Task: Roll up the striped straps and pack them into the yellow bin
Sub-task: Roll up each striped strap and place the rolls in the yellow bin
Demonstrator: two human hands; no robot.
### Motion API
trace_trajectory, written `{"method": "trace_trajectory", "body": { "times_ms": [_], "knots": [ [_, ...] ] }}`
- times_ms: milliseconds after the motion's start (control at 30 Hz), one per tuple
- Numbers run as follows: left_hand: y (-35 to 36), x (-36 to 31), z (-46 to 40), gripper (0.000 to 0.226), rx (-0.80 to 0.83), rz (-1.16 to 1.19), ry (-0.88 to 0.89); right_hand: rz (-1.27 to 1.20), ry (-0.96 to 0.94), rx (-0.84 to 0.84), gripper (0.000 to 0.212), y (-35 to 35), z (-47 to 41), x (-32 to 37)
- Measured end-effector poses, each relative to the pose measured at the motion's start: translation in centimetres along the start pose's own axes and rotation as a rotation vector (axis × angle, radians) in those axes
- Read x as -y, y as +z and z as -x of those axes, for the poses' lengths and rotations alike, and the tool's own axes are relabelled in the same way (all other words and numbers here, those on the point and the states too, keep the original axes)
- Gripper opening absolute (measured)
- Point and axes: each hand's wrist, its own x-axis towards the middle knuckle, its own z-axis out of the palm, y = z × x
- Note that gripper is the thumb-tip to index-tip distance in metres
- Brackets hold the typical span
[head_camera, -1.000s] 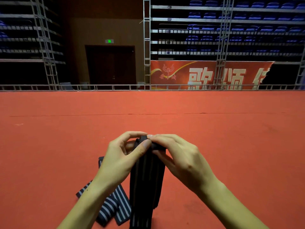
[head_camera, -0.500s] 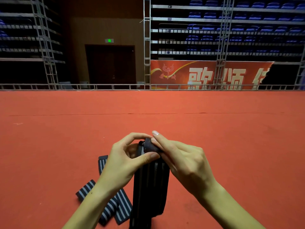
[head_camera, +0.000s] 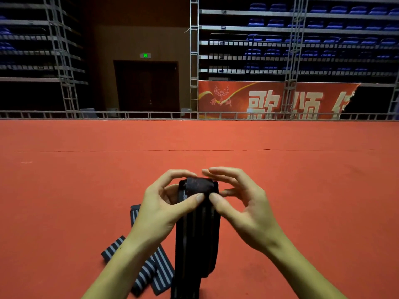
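A: What colour is the strap (head_camera: 195, 240) up in the middle?
B: Almost black, with thin grey lines going down it.

A: And the strap on the floor (head_camera: 151, 270), near and left?
B: Dark blue with light grey stripes.

A: The floor (head_camera: 86, 190)?
B: Orange-red all over.

A: Far away?
B: A red banner (head_camera: 274, 100) with pale letters, blue seats (head_camera: 319, 24), grey metal frames (head_camera: 193, 57), a little green sign (head_camera: 145, 55).

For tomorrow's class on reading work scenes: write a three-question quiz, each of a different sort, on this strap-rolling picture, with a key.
1. True or false: the left hand pinches the dark strap.
2. The other striped strap lies on: A a bench, B the red floor, C a lap.
3. Fill in: the right hand's thumb presses the strap's rolled ___ end.

Key: 1 true; 2 B; 3 top.
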Motion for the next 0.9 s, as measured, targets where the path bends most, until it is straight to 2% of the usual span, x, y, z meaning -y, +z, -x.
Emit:
{"method": "trace_trajectory", "body": {
  "times_ms": [67,167,367,467,633,733,900],
  "knots": [
    [-0.4,0.5,0.0,0.037,0.001,-0.044,-0.007,-0.017,0.111,-0.03,0.036,-0.1,-0.4,0.0],
    [-0.4,0.4,0.1,0.04,0.021,-0.066,-0.019,-0.041,0.221,0.026,0.03,-0.4,-0.6,-0.4],
    [-0.4,0.0,0.0,0.047,0.034,-0.148,-0.047,-0.069,0.172,-0.009,0.032,-0.4,-1.0,-0.6],
    [-0.5,0.0,0.0,0.048,0.022,-0.122,-0.101,-0.064,0.113,-0.044,0.033,-0.1,-1.1,-0.6],
    [-1.0,-0.2,-0.1,0.032,0.041,-0.083,-0.115,0.05,-0.049,-0.075,0.036,0.5,-1.1,-1.1],
    [-1.2,-0.6,0.0,0.032,0.058,-0.038,-0.151,0.171,-0.185,-0.099,0.034,0.6,-1.0,-1.7],
    [-1.0,-0.5,0.0,0.034,-0.016,0.009,-0.199,0.35,-0.376,-0.12,0.025,1.0,-0.6,-2.3]
  ]
}}
